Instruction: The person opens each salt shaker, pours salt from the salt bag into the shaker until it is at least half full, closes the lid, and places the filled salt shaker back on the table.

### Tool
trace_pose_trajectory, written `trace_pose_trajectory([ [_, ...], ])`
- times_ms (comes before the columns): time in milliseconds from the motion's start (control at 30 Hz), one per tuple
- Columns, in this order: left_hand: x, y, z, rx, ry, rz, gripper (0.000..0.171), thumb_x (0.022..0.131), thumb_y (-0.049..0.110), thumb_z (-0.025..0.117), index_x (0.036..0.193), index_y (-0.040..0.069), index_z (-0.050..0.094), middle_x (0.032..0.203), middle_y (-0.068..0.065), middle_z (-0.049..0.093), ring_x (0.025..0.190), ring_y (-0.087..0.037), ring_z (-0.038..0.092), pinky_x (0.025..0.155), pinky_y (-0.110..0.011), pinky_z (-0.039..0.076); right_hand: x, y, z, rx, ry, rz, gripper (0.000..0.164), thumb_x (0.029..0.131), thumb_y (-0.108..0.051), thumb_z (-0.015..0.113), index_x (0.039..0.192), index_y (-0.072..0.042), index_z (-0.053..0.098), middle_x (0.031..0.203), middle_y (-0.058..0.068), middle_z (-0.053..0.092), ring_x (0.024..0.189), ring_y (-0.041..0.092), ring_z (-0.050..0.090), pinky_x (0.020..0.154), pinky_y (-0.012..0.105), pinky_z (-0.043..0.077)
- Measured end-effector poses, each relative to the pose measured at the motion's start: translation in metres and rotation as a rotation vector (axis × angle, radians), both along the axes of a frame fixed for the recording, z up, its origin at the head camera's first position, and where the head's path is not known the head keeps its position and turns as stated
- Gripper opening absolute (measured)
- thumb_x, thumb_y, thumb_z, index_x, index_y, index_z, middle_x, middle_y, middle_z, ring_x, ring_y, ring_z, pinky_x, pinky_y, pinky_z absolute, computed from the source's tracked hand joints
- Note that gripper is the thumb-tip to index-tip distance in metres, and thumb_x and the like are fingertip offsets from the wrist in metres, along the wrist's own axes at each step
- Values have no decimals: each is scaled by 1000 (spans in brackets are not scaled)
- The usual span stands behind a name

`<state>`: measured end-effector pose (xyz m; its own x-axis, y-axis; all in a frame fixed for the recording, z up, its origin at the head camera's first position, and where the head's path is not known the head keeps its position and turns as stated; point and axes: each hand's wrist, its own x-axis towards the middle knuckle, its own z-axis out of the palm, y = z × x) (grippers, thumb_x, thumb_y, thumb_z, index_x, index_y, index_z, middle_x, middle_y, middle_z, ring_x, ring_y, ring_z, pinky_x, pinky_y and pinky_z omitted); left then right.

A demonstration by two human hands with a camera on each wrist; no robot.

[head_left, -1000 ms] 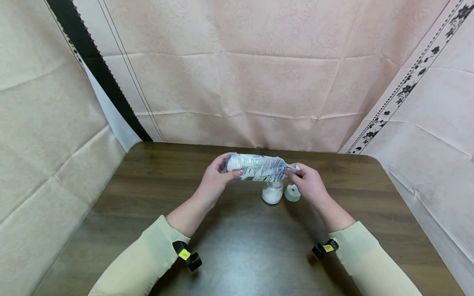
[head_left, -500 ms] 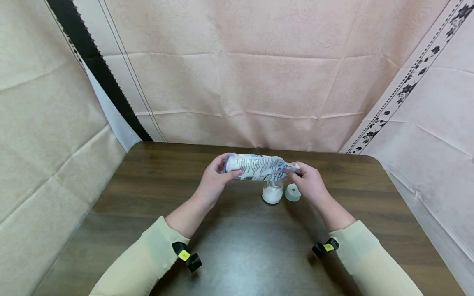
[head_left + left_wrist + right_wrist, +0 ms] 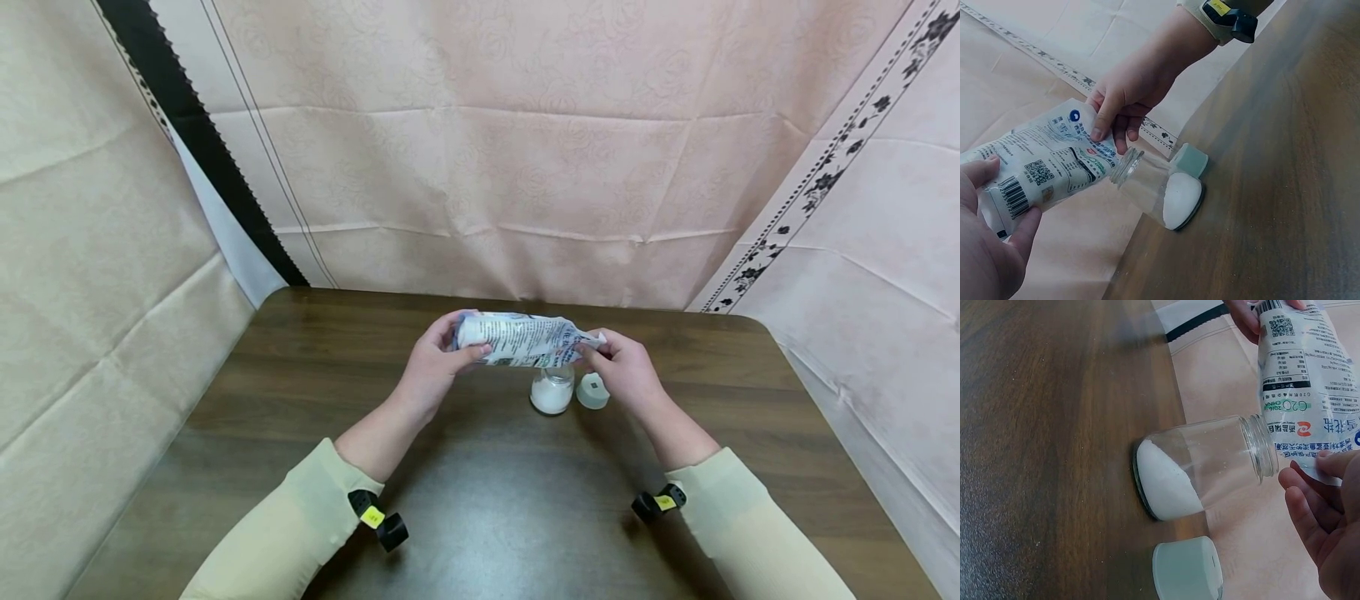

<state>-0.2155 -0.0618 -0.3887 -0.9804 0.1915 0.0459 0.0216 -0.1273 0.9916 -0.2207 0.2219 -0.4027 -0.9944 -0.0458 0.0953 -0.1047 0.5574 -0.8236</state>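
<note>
- The jar (image 3: pixel 1216 456) is the landmark here; it is of clear glass, stands upright on the brown bench (image 3: pixel 480 467), and its mouth is uncovered by any lid.
- The bag (image 3: pixel 517 340), white with blue and black print, is held lying on its side above the jar. Its narrow end is at the jar mouth; whether the two are touching, I cannot tell.
- The left hand (image 3: pixel 431 362) is to the left of the jar, and it holds the thick end of the bag. Its fingers (image 3: pixel 1025 232) are spread wide, as wide as the bag, and curved around it, with the thumb on the near face.
- The right hand (image 3: pixel 626 367) is to the right of the jar. The thumb and index finger pinch the narrow end of the bag, almost closed, with only the film between them; the remaining fingers are loosely bent, near the jar mouth.
- The white powder (image 3: pixel 1163 484) fills the lower part of the jar, and its surface is sloping.
- The pale green cap (image 3: pixel 592 391) sits on the bench just to the right of the jar.
</note>
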Motion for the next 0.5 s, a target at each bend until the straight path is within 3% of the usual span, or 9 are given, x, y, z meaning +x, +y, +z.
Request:
trace_pose_trajectory([
  [500,-2,4,-2,11,20,9,47,75,16,77,117,16,56,115,-8,55,104,-23,56,82,-35,51,-1,2,-3,-3,-3,-9,19,87,-33,63,98,-18,65,96,8,69,86,34,62,71,35,51],
])
